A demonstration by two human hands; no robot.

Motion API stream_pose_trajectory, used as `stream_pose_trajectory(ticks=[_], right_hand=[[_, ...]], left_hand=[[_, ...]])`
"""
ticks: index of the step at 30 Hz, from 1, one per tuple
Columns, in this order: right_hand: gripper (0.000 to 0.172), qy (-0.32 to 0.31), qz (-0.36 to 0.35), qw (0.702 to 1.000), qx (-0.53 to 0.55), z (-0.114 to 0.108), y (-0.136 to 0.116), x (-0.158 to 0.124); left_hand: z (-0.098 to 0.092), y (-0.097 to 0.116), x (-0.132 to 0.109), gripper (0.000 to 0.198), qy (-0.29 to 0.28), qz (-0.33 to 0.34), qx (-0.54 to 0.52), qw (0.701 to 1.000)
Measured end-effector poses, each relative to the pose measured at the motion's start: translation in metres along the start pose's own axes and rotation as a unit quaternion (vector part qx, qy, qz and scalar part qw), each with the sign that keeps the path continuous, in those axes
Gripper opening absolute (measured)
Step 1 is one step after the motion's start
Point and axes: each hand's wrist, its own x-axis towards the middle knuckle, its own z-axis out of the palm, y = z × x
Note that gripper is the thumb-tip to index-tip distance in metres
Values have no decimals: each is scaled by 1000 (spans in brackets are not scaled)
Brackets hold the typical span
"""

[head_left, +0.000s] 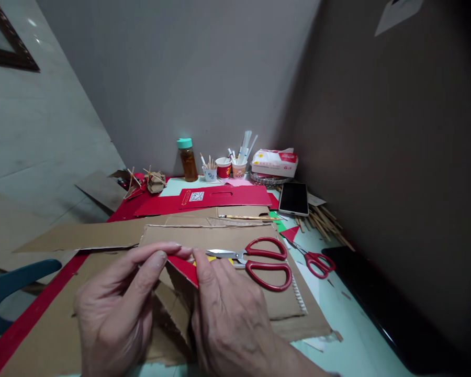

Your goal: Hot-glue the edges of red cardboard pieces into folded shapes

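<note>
Between my two hands is a piece of cardboard (183, 268), red on one face and brown on the other, bent at an angle. My left hand (120, 298) pinches its upper left edge between thumb and fingers. On its right side, my right hand (230, 309) grips it, the fingers folded over and partly hidden. Just beyond the right hand lie large red-handled scissors (267, 263), blades pointing left, on a brown cardboard sheet (290, 301). A bit of yellow (223, 260) shows under the blades.
Smaller red-handled scissors (316, 262), a phone (293, 199) and wooden sticks (325, 222) lie at right. Behind are a red card strip (235, 196), a bottle (188, 163), cups of sticks and straws (239, 168) and a tissue pack (275, 162). A blue chair (15, 288) stands left.
</note>
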Motion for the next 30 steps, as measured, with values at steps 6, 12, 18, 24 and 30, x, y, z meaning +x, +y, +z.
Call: stream_pose_trajectory(ticks=[6,12,18,24,30], right_hand=[[50,22,159,973,167,3,-12,-4],[51,-112,285,884,353,-8,-14,-7],[52,-143,335,855,368,-19,-26,-4],[53,-113,249,852,447,-9,-22,0],[48,-40,232,906,352,6,-25,-15]], left_hand=[[10,8,13,7,6,-17,-100,995],[10,9,33,6,18,-64,-190,980],[13,7,29,5,13,-56,-197,979],[12,6,29,14,-12,-64,-212,975],[10,7,27,11,-41,-113,-238,964]])
